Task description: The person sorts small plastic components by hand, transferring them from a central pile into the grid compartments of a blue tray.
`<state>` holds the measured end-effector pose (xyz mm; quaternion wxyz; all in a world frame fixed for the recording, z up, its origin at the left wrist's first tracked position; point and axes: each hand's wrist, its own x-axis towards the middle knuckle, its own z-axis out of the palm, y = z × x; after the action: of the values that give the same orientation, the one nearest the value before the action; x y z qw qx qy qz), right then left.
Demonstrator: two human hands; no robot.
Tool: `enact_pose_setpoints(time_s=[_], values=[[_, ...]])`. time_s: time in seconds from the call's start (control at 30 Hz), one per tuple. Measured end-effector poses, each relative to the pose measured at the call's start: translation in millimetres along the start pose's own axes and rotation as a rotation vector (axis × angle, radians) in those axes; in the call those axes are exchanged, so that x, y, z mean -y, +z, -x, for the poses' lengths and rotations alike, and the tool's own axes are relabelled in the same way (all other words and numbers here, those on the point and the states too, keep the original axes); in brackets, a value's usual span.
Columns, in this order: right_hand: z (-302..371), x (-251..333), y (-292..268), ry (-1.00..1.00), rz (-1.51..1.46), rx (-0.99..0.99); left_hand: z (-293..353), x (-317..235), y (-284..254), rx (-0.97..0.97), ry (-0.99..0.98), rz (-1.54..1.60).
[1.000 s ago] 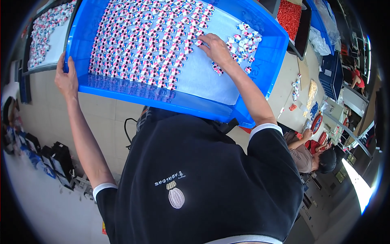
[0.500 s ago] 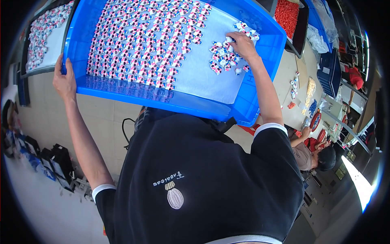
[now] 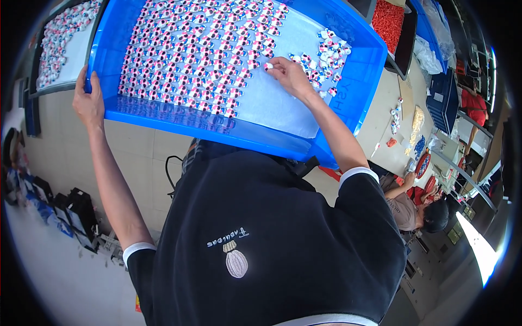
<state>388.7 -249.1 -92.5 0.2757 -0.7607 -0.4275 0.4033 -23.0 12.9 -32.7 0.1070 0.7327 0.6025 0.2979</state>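
A large blue plastic tray (image 3: 168, 118) lies in front of me, lined with a pale sheet (image 3: 277, 111). Rows of small white, pink and blue toy figures (image 3: 187, 60) with dark eye patches fill its left and middle. Toward the right end is a loose heap of similar figures (image 3: 330, 53), lying at mixed angles. My left hand (image 3: 88, 103) grips the tray's left rim, thumb inside. Between those rows and the heap, my right hand (image 3: 292, 77) pinches one small toy figure (image 3: 268, 66), mostly white from this side, just above the sheet.
At far left, a dark-edged tray holds more such figures (image 3: 61, 41). Beyond the blue tray's right end are a bin of red pieces (image 3: 387, 23) and a worktable (image 3: 383, 130) with small parts. A co-worker (image 3: 405, 209) works at that table.
My right hand has moved left and slightly down from the heap to the end of the rows, carrying a figure. The left hand keeps its grip on the rim.
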Motion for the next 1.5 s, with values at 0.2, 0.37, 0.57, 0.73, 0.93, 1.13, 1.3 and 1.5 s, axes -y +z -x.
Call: enact_pose_setpoints(time_s=[0.2,0.37,0.57,0.73,0.93,1.13,1.3,1.5], values=[[0.1,-1.4,0.4,-0.186,0.365,-0.170,1.6,0.3,-2.1,0.017,-0.038,-0.018],[5.0,6.5,3.3,-0.007,0.069,-0.205,1.0,0.5,-1.4,0.033,-0.062,0.036],[3.0,2.3,11.0,-0.217,0.337,-0.230,0.4,-1.8,-2.8,0.036,-0.078,0.011],[-9.1,2.4,17.6,-0.310,0.330,-0.236,0.0,-3.5,-2.2,0.030,-0.052,0.011],[-6.4,0.5,-23.7,-0.199,0.284,-0.316,1.7,-1.5,-1.8,0.028,-0.062,0.033],[-3.9,-19.6,-80.3,-0.080,0.609,-0.206,1.1,-2.8,-2.6,0.033,-0.055,0.019],[-10.3,-17.1,-75.9,-0.047,0.647,-0.120,0.3,-2.9,-0.8,0.030,-0.045,-0.014],[8.4,20.5,-53.9,-0.216,0.421,-0.117,1.9,0.5,-2.6,0.022,-0.061,0.022]])
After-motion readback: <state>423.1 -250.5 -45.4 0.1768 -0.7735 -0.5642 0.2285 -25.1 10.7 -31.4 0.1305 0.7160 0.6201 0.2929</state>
